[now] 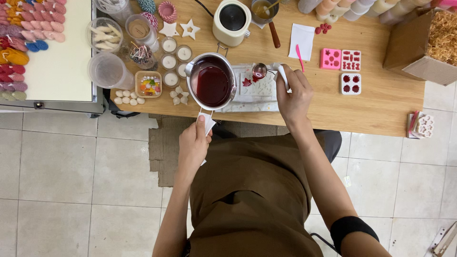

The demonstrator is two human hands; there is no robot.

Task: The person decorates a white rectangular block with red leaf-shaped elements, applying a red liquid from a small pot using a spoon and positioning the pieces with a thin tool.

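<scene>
Looking down from a head-worn camera, a person in a brown apron stands at a wooden table (pixel 381 107); the left hand (pixel 194 143) is closed around the paper-wrapped handle of a small metal pouring pot (pixel 211 82), which sits above the table's near edge and holds dark red liquid; the right hand (pixel 293 95) grips the wrapped handle of a metal spoon (pixel 260 70), its bowl carrying a little red liquid over a white mould tray (pixel 257 90) just right of the pot; two small red shapes show in that tray; pink and white moulds (pixel 342 60) lie further right, well apart; tealight cups (pixel 170 61) stand left of the pot; a cream electric heater (pixel 231 21) sits behind it.
</scene>
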